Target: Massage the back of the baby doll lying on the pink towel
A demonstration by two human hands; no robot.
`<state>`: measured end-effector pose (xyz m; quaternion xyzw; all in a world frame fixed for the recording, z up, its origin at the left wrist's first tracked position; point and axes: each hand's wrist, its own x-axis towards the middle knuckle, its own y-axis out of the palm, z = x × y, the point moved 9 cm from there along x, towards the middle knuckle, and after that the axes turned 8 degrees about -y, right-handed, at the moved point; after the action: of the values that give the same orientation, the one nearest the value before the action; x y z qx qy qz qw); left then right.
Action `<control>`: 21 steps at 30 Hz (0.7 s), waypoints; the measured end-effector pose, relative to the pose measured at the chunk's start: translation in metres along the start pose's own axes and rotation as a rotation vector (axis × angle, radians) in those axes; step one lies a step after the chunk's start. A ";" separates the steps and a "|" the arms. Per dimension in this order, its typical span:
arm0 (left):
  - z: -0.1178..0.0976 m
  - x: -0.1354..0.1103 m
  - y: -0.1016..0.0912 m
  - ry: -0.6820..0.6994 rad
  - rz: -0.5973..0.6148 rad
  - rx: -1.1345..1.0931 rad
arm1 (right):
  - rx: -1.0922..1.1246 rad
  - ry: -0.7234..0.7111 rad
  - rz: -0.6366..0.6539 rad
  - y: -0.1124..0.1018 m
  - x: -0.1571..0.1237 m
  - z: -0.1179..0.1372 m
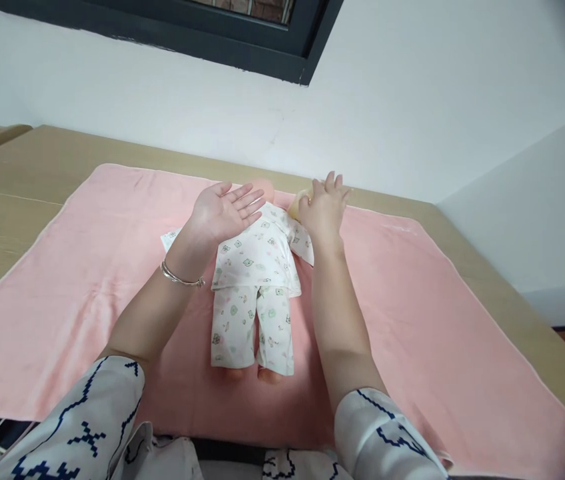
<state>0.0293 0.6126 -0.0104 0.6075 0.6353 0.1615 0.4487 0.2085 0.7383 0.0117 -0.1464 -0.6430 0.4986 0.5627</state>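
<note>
A doll (257, 260) lies on its back in a white printed top and matching trousers, its feet toward me. My left hand (230, 210) is held over the doll's upper body, palm up with the fingers stretched out and nothing in it. Part of the doll's head (261, 189) shows behind those fingers. Beside the doll's shoulder, on the right, my right hand (326, 203) has its back toward me and its thumb against a pale yellow, rounded object (296, 205). The hand covers most of that object, so its kind is unclear. The doll's arm on the left is mostly hidden by my forearm.
A pink cloth (387, 320) is spread under the doll over a wooden table (7, 220). Behind the table stands a white wall (162, 87) with a dark window frame (242, 47). A phone (10, 433) is at the lower left.
</note>
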 end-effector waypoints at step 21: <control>0.011 -0.020 0.030 0.102 0.104 0.193 | 0.593 -0.475 0.268 -0.096 -0.117 0.210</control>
<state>0.0536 0.5969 0.0138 0.6709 0.6376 0.1532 0.3463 0.0996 0.5063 0.0489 0.0595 -0.5586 0.7514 0.3462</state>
